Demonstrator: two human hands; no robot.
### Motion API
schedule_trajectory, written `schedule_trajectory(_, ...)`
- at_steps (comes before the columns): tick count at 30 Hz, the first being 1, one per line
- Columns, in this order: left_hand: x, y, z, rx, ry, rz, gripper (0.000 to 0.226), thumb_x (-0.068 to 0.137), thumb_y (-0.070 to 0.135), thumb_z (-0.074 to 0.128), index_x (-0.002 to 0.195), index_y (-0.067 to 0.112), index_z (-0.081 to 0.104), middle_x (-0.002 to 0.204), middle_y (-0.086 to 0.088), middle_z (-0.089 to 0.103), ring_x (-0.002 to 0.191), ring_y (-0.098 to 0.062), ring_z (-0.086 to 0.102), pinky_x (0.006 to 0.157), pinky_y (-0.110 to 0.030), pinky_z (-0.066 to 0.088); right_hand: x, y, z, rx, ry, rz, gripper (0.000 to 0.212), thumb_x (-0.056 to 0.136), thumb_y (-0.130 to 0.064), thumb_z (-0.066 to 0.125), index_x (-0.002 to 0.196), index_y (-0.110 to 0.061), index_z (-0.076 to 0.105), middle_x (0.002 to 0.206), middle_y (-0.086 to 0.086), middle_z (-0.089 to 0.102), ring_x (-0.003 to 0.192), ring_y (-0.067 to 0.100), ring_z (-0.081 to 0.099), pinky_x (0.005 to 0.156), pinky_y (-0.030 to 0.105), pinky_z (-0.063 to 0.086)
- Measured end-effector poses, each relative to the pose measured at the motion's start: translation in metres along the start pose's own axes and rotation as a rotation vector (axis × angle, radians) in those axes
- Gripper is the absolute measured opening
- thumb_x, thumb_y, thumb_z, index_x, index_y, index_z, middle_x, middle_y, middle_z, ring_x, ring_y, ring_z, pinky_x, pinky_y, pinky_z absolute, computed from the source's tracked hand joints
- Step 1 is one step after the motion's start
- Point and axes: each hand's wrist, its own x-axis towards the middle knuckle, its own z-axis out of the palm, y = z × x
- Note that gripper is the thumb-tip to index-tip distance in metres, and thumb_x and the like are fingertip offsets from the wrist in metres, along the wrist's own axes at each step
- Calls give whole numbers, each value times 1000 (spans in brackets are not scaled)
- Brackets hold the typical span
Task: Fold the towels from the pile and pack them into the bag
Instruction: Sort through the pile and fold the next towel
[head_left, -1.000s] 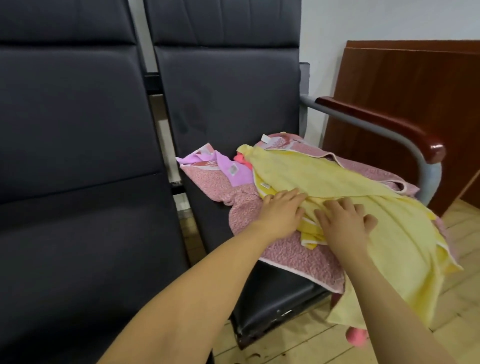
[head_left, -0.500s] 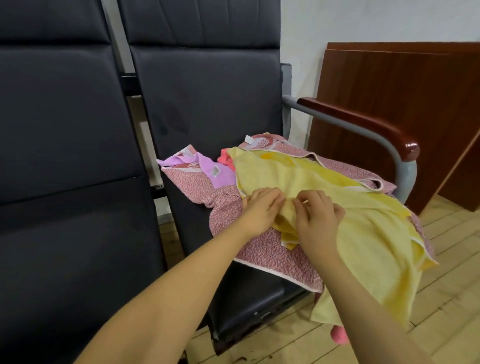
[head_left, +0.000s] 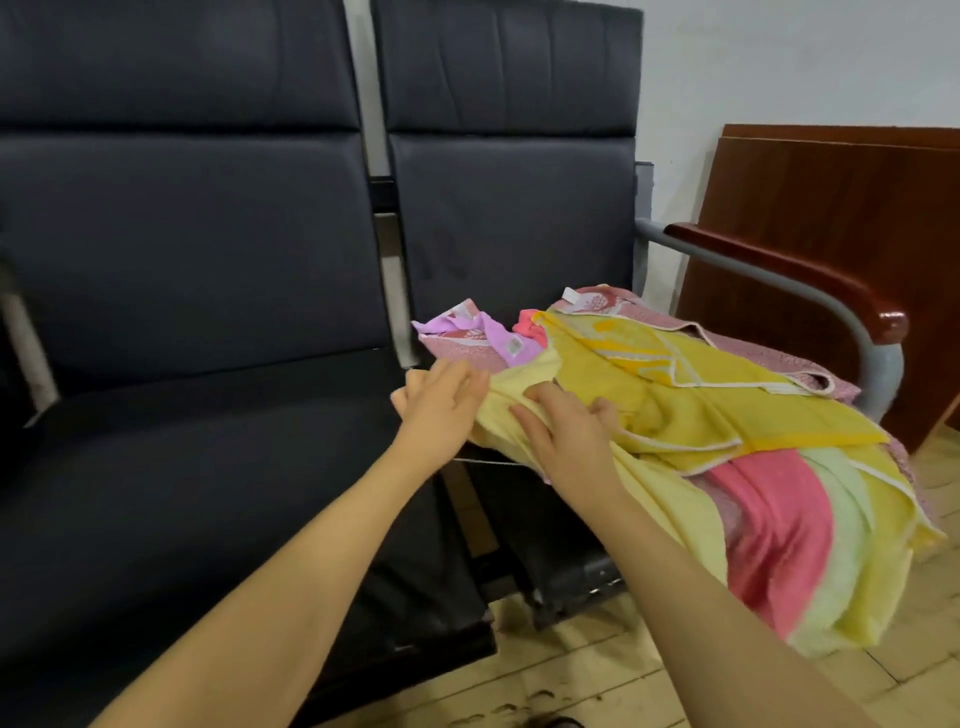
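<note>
two hands (head_left: 441, 410) (head_left: 566, 441) press yellow towel (head_left: 727, 410) beside wooden armrest (head_left: 789, 275).

Black chair seat (head_left: 550, 530) bears the towel pile (head_left: 691, 395); wooden floor (head_left: 597, 675) beneath.

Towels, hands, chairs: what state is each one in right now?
Yellow towel: unfolded, rumpled, atop the pile, draped over the seat's front edge.
Pink patterned towel: crumpled beneath the yellow one.
Purple towel: bunched at the pile's back.
Left hand: fingers straight, at the yellow towel's edge.
Right hand: pressing on the yellow towel.
Left seat: unoccupied.
</note>
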Motion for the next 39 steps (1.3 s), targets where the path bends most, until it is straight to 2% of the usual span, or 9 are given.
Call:
schedule_trajectory(4, -20, -40, -59, 77, 78, -52, 31, 100, 42, 34, 73, 28, 39, 82, 10, 38, 101, -17, 32, 90, -34, 22, 9, -65, 20, 70, -110, -136, 26, 97, -37, 45, 95, -17, 63, 86, -3, 67, 82, 22, 60, 72, 31, 14)
schedule_trajectory(9, -41, -87, -124, 235, 197, -90, 28, 100, 43, 33, 85, 24, 48, 92, 6, 43, 99, -17, 32, 84, -32, 20, 15, -136, 47, 275, -282, -170, 21, 100, -32, 46, 113, -21, 58, 107, -10, 61, 101, 12, 53, 81, 28, 17)
schedule_trajectory(13, -59, -128, -163, 391, 271, -205, 28, 101, 42, 32, 95, 21, 50, 99, 3, 43, 101, -20, 33, 83, -32, 19, 11, -182, 71, 390, -465, -166, 20, 96, -25, 53, 116, -26, 57, 109, -15, 56, 96, 5, 51, 97, 31, 30)
schedule_trajectory(17, -80, -166, -182, 470, 306, -389, 31, 102, 39, 32, 106, 15, 51, 110, -5, 46, 108, -29, 37, 89, -37, 25, -3, -207, 87, 480, -649, -100, 19, 95, -26, 56, 113, -32, 57, 107, -15, 56, 93, 4, 53, 100, 29, 29)
schedule_trajectory(21, -101, -187, -183, 557, 152, -466, 34, 100, 37, 38, 128, 18, 43, 136, -9, 39, 126, -33, 33, 103, -42, 25, -17, -210, 97, 339, -807, -167, 28, 98, -36, 48, 124, -29, 57, 124, -14, 55, 109, 6, 51, 103, 32, 22)
schedule_trajectory(27, -122, -176, -179, 669, -563, -248, 50, 103, 44, 14, 152, 34, 12, 161, 5, -2, 147, -22, -8, 117, -44, -4, -34, -188, 102, 9, -1129, -294, 43, 102, -44, 29, 141, -31, 40, 141, -9, 48, 134, 13, 37, 109, 32, 9)
schedule_trajectory(29, -130, -180, -174, 704, -702, -279, 51, 103, 46, 9, 152, 35, 4, 160, 6, -9, 146, -22, -16, 115, -47, -14, -38, -177, 104, -34, -1244, -267, 49, 103, -47, 19, 149, -32, 26, 155, -13, 27, 146, 11, 16, 115, 34, -2)
schedule_trajectory(32, -131, -190, -170, 777, -718, -257, 52, 102, 47, 6, 152, 35, 0, 160, 7, -11, 145, -22, -20, 111, -47, -21, -41, -172, 113, -105, -1277, -273, 54, 101, -51, 8, 153, -33, 8, 159, -20, 2, 146, 2, -6, 116, 36, -17)
schedule_trajectory(39, -106, -218, -164, 752, -626, -314, 54, 101, 49, 6, 152, 33, -3, 159, 2, -16, 144, -25, -23, 111, -44, -22, -32, -183, 156, -159, -1213, -233, 57, 100, -53, 3, 153, -31, -1, 159, -17, -4, 146, 7, -9, 115, 42, -18)
